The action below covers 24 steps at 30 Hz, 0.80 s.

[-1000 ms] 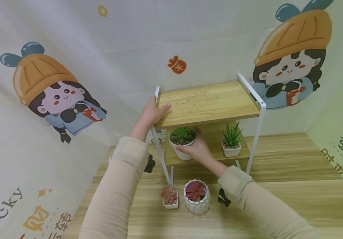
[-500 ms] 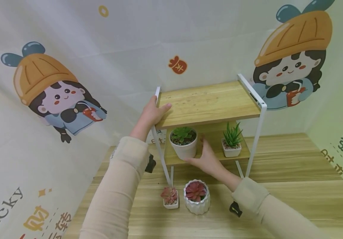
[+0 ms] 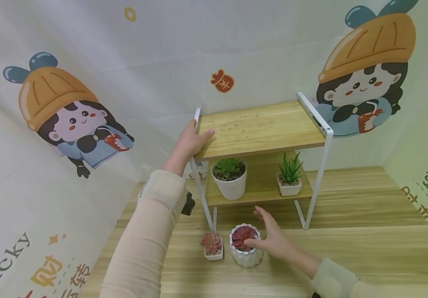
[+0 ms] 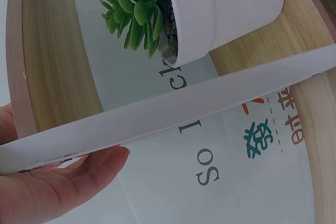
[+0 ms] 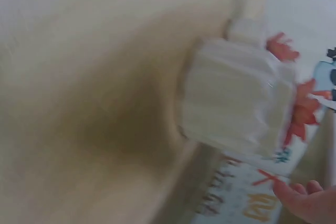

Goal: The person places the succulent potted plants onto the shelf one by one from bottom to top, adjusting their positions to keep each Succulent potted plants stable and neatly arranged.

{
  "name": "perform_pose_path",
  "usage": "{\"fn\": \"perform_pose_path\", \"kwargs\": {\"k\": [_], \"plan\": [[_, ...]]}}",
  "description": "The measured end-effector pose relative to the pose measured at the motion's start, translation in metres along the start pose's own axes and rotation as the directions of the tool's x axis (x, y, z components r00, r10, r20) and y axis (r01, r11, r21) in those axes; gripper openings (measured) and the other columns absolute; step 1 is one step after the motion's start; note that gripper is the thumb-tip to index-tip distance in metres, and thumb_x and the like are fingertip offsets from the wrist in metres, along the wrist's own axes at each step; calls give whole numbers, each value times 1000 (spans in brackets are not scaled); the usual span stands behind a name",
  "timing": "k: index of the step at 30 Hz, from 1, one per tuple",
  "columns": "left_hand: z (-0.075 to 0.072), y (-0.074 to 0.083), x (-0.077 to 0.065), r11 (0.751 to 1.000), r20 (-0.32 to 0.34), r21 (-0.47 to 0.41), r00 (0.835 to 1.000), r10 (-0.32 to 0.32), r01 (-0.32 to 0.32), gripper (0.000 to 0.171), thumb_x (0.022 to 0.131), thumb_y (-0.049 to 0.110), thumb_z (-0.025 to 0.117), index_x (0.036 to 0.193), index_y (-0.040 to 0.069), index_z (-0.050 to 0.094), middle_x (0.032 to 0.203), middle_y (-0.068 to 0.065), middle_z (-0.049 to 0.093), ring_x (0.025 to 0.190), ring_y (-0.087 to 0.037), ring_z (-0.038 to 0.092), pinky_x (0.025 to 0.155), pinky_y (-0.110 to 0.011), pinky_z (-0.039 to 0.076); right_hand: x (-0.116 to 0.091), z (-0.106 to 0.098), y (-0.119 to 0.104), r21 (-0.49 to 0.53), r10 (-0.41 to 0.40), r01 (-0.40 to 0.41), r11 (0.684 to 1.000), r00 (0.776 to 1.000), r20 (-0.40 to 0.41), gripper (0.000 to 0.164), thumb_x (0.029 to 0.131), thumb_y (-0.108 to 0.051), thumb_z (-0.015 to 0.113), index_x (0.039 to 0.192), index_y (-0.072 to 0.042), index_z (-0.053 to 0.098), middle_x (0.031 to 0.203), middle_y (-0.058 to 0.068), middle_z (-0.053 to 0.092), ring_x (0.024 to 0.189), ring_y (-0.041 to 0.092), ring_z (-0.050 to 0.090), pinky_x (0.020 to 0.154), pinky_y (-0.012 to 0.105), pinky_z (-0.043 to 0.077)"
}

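My left hand (image 3: 193, 140) grips the upper left corner of a two-tier wooden shelf rack (image 3: 262, 124) with a white frame, thumb over the top board. In the left wrist view, its fingers (image 4: 100, 169) lie behind the white frame bar. My right hand (image 3: 275, 241) is at the right side of a white fluted pot with a dark red succulent (image 3: 246, 257), thumb over the plant and fingers spread. The right wrist view shows this pot (image 5: 236, 98) blurred. On the lower tier stand a round white pot with a green succulent (image 3: 233, 187) and a square-potted aloe (image 3: 289, 180).
A small square pot with a pink succulent (image 3: 212, 248) stands left of the fluted pot on the wood-grain table (image 3: 355, 203). Behind the rack hangs a pale cloth backdrop (image 3: 161, 70) with cartoon prints.
My right hand has let go of the green succulent's pot on the lower tier and moved down and forward to the fluted pot. The left hand stays on the rack.
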<state>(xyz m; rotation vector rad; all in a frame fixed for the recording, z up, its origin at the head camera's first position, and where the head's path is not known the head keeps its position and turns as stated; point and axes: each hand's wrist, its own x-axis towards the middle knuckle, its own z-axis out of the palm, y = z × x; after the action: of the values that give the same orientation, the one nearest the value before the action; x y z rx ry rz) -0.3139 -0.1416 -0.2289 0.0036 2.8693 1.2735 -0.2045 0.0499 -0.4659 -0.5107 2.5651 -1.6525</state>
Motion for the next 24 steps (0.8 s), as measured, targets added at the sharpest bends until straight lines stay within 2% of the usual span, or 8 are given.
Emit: {"fn": "perform_pose_path", "kwargs": {"k": [5,9,16,24], "plan": [[1,-1,2,1000,2,8,1000,-2,2,73,93,34,52,147,6,11,147,-19,26,132,-33,30,107,-45,30,-7,12,21,-40,37,-35,999,998,45,106,66,-32,82,143,3,17,143,29,26,130,46,24,102,62,24],[2,-1,3,1000,1,16,1000,-2,2,72,93,35,51,147,6,12,147,-19,27,132,-33,31,106,-45,30,-8,22,34,11,60,-61,998,997,58,116,60,-27,86,143,5,11,143,34,21,129,49,23,103,63,21],[2,-3,4,1000,-9,17,1000,8,-8,71,92,35,52,146,7,15,145,-18,30,130,-33,34,105,-45,32,-5,38,47,44,31,-31,999,1000,-3,118,55,-20,88,141,9,12,137,35,30,125,49,31,101,61,26],[1,-3,3,1000,-9,21,1000,9,-9,72,93,36,52,146,7,14,146,-18,28,132,-33,31,107,-45,29,-3,47,52,62,28,-24,998,997,-71,111,53,-19,88,138,10,22,129,29,43,120,44,41,100,57,31]]}}
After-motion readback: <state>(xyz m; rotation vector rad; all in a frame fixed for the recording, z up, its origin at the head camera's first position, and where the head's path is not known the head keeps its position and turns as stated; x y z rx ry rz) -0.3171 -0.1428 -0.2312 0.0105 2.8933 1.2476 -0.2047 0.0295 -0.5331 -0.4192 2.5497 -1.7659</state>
